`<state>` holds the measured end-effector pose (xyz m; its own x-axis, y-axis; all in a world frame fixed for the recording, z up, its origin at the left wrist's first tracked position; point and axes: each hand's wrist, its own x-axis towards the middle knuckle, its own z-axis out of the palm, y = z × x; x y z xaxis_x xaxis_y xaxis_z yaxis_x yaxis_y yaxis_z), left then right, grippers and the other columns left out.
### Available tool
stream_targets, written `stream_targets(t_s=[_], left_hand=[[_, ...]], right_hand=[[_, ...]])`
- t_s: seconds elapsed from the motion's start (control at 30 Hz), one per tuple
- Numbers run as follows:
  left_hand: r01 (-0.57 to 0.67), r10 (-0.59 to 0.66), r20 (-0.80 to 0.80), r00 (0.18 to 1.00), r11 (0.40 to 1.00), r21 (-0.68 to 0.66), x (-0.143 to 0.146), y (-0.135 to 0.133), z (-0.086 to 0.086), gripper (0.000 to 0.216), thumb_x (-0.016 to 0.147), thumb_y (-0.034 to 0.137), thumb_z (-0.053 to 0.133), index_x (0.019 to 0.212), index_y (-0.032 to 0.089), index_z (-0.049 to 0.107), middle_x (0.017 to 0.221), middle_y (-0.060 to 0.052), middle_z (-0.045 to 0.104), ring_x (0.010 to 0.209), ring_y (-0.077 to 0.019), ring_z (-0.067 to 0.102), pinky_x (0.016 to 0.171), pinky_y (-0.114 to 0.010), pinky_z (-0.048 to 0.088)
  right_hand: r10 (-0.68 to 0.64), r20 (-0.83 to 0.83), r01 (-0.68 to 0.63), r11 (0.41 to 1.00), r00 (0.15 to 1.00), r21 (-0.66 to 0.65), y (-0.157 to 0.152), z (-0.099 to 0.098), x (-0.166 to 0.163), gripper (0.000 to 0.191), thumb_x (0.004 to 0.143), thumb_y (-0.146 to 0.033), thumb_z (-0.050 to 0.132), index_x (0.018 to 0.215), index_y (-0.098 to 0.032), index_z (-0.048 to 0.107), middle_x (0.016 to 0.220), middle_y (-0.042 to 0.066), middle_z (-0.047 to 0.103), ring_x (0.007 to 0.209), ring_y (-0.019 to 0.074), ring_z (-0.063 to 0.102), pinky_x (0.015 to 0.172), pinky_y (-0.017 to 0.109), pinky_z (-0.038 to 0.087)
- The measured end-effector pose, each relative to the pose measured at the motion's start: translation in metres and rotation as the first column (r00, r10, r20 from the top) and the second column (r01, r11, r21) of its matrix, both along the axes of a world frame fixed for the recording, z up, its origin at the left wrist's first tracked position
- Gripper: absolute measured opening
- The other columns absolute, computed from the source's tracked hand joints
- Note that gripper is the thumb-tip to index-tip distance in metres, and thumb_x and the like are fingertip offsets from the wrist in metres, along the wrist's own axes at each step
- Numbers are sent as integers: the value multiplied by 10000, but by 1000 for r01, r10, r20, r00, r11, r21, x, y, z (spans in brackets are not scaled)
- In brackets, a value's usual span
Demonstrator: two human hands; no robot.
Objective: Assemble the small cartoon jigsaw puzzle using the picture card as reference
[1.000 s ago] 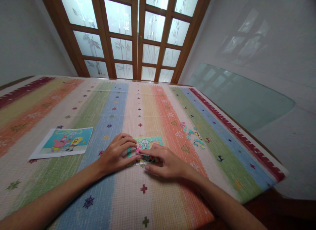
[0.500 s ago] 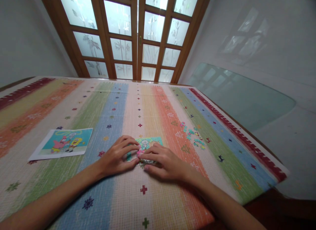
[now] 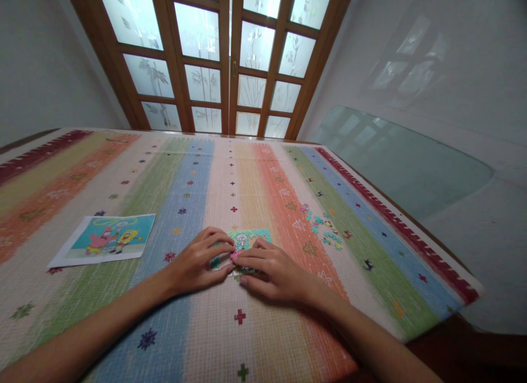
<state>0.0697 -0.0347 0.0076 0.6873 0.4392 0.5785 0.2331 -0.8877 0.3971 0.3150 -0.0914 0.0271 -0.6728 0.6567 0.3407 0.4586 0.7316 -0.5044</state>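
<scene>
Head view. My left hand (image 3: 196,262) and my right hand (image 3: 275,270) lie flat on the striped cloth of the bench (image 3: 123,169), fingertips meeting over the part-built puzzle (image 3: 247,241). The puzzle is my landmark for the rest.

Left hand: comes in from the puzzle's left side, fingers curled loosely, thumb and forefinger tips down on its left edge. Right hand: comes in from the puzzle's right and near side, fingers stretched leftward across its lower rows, pressing rather than gripping. A small pink piece (image 3: 235,255) sits right where the two sets of fingertips meet; I cannot tell which hand pinches it, if either.

The puzzle is a small rectangle, long axis running left to right across the bench; its far strip shows teal, its near part is hidden under my fingers. Both hands touch it, neither nearer than the other.

Right of the puzzle and a little farther off, a scatter of loose pieces (image 3: 323,224), apart from my right hand. Well to the puzzle's left, the reference picture (image 3: 105,239) lies flat.

No containers here; the pieces lie bare on the cloth.
</scene>
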Motion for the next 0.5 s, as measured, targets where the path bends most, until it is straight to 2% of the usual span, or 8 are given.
stream_targets(t_s=[0.5], left_hand=[[-4, 5, -47, 999, 1000, 2, 0, -1, -1, 280, 907, 223, 663, 1186, 237, 677, 1104, -71, 733, 1083, -254, 629, 975, -444, 521]], right_hand=[[-3, 82, -1, 999, 997, 49, 1, 0, -2, 258, 1027, -283, 576, 1229, -176, 695, 1190, 98, 755, 1062, 250, 635, 985, 439, 480]])
